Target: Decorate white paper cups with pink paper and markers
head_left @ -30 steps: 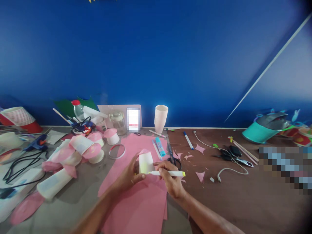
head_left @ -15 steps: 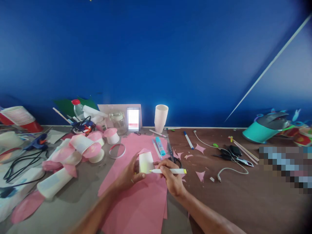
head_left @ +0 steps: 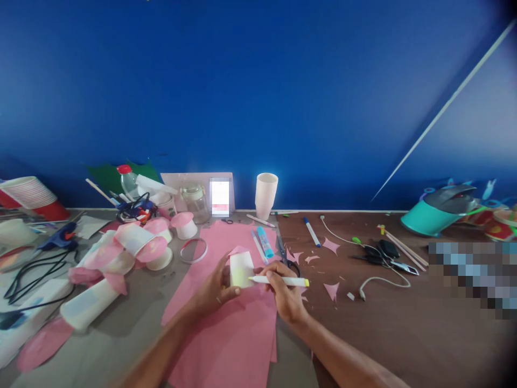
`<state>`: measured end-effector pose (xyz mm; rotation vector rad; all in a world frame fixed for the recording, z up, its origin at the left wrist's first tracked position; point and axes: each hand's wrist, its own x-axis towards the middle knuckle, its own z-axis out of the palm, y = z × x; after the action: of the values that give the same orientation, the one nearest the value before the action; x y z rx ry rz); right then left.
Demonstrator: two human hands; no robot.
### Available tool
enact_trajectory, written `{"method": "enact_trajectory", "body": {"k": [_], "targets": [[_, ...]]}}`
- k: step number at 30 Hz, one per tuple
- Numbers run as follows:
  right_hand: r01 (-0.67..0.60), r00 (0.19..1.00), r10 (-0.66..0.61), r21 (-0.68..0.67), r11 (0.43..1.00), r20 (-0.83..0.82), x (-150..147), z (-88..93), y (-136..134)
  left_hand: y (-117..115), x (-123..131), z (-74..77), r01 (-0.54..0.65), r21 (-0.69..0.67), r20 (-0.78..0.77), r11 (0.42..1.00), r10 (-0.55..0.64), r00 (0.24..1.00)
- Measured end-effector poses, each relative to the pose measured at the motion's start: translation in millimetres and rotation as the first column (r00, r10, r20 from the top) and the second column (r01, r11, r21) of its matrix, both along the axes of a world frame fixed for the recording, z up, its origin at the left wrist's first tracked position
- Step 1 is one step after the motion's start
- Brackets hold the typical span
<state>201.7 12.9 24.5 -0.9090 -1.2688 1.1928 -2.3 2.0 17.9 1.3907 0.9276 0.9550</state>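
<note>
My left hand (head_left: 220, 288) holds a white paper cup (head_left: 241, 268) with pale yellow colouring on its side; some pink shows at the cup's top. In my right hand (head_left: 283, 288) is a white marker (head_left: 288, 281) with a yellow end, its tip against or very near the right side of the cup. Both hands are over pink paper (head_left: 226, 334). Just beyond them a light blue glue stick (head_left: 265, 242) lies on the paper, with dark scissors (head_left: 288, 260) beside my right hand.
Cups with pink paper pieces (head_left: 137, 240) and a glue gun (head_left: 60, 237) lie at the left. A stack of white cups (head_left: 266, 195) stands near the blue wall. Pink scraps (head_left: 332, 246), a blue-capped marker (head_left: 312, 232), a cable and a teal container (head_left: 434, 213) are at the right.
The marker tip has moved up slightly on the cup's side. My left hand keeps its hold on the cup, and the view has shifted very slightly.
</note>
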Motion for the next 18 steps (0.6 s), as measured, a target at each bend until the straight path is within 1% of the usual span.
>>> {"method": "enact_trajectory", "body": {"k": [2, 4, 10, 14, 16, 18], "targets": [[0.005, 0.999, -0.006, -0.025, 1.000, -0.038, -0.4, -3.0, 1.2, -0.1, 0.5, 1.8, 0.003, -0.002, 0.009, 1.000, -0.003, 1.000], [-0.014, 0.999, 0.013, -0.028, 1.000, -0.048, -0.3, -2.9, 2.5, -0.3, 0.6, 1.9, 0.012, -0.007, 0.024, 1.000, -0.012, 1.000], [-0.071, 0.997, 0.071, 0.020, 0.997, -0.002, 2.1, 10.4, 3.8, -0.5, -0.3, -2.1, 0.019, -0.013, 0.048, 1.000, -0.019, 0.999], [-0.094, 0.995, 0.092, 0.049, 0.994, 0.038, 3.1, 13.6, 3.5, -0.5, 0.8, 0.4, 0.023, -0.022, 0.052, 0.999, -0.022, 0.998], [-0.064, 0.998, 0.064, 0.016, 0.998, 0.015, 2.2, 11.0, 4.0, -0.6, 1.8, 3.7, 0.016, -0.018, 0.044, 1.000, -0.015, 0.999], [-0.017, 0.998, 0.014, -0.058, 0.998, -0.056, 0.5, 6.9, 5.1, -0.9, 2.7, 6.6, 0.011, -0.019, 0.035, 1.000, -0.010, 0.999]]}}
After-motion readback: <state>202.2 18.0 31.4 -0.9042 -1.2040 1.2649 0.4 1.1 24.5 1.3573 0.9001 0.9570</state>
